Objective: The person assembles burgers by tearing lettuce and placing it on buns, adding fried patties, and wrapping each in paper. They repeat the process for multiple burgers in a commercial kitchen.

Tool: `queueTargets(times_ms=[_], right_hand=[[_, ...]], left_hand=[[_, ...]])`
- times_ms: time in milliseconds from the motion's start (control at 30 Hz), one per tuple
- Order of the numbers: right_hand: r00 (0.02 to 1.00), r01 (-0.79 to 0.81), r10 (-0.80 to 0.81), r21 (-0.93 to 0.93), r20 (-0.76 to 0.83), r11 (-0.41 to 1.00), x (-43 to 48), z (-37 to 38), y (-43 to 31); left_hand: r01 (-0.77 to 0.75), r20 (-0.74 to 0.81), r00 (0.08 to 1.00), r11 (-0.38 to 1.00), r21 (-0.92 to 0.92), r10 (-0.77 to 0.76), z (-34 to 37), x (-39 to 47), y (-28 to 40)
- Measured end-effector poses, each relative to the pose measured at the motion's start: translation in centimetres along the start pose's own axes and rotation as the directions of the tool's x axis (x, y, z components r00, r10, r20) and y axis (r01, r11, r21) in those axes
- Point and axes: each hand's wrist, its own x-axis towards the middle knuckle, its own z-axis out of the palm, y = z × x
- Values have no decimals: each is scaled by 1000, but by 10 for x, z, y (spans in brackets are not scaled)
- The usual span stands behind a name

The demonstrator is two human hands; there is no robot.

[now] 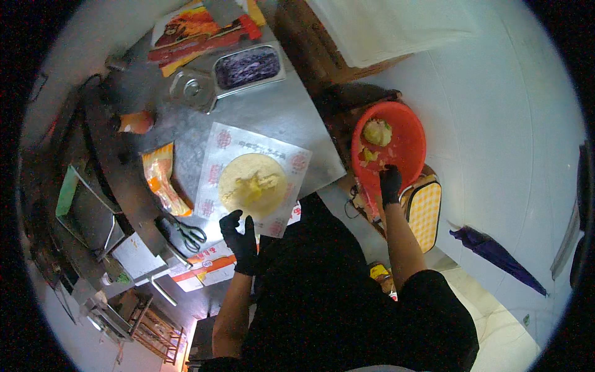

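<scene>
A round flatbread (228, 169) lies on a sheet of printed paper (223, 139) on the steel table, with a yellow filling (253, 188) on its middle. My left hand (239, 237), in a black glove, is beside the paper's near edge, fingers apart and holding nothing. My right hand (390, 183), also gloved in black, reaches into a red plastic basin (409, 135); its fingertips are low among pale scraps, and whether they hold anything cannot be made out. A pale, leafy ball like a cabbage (377, 132) and a smaller yellowish piece (368, 155) lie in the basin.
On the steel table (297, 111) are a steel tray of purple shreds (248, 69), a clear lid (193, 88), an orange-and-clear food packet (162, 176), dark-handled scissors (189, 235) and a small orange container (135, 122). A yellow checked case (425, 214) stands beside the basin.
</scene>
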Motion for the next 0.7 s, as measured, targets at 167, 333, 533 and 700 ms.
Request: queueTargets(times_ms=[167, 333, 533, 700], right_hand=[[973, 187, -178, 53, -149, 981, 40, 55, 35], [986, 138, -153, 205, 60, 969, 63, 81, 38], [948, -190, 102, 278, 301, 942, 68, 46, 33], [946, -3, 233, 714, -225, 700, 36, -25, 31]], left_hand=[[71, 109, 991, 997, 23, -73, 16, -9, 26], [93, 161, 982, 994, 64, -102, 28, -12, 44], [77, 206, 975, 997, 27, -81, 41, -9, 58], [81, 242, 967, 997, -10, -76, 53, -5, 68]])
